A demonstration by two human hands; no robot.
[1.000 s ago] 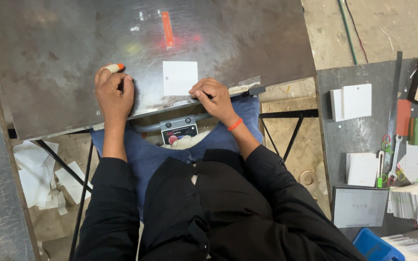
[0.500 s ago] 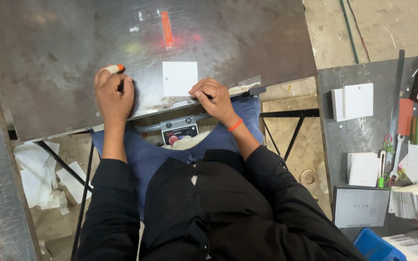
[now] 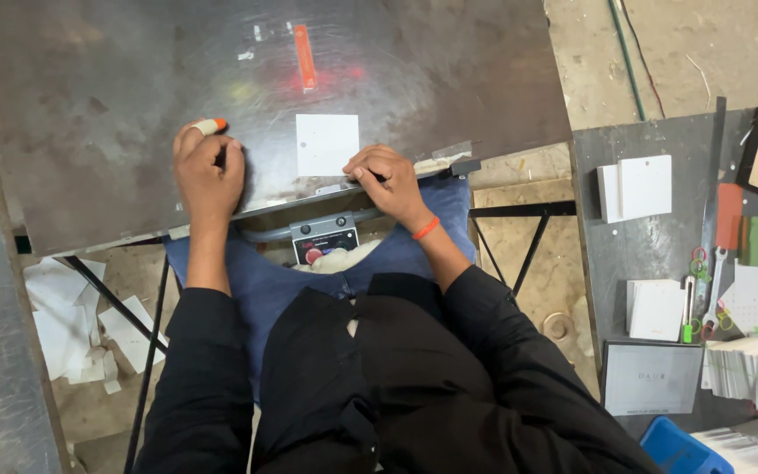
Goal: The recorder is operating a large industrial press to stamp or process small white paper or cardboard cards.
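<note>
While both hands rest on metal table, head view is read as card-positioning step. White square card lies flat near front edge, between hands. Left hand is laid flat, fingers loosely curled, nothing held; orange cap is worn on one fingertip. Right hand is bent at table edge, fingers narrow; whether something thin is pinched cannot be told. Card is best kept square to orange strip. Open room is seen behind card; front edge is close to wrists. Side bench at right is crowded with card stacks.

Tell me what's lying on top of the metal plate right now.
A white square card and an orange strip lie on the metal plate. Both hands, left hand and right hand, rest at its near edge, hiding anything beneath.
</note>
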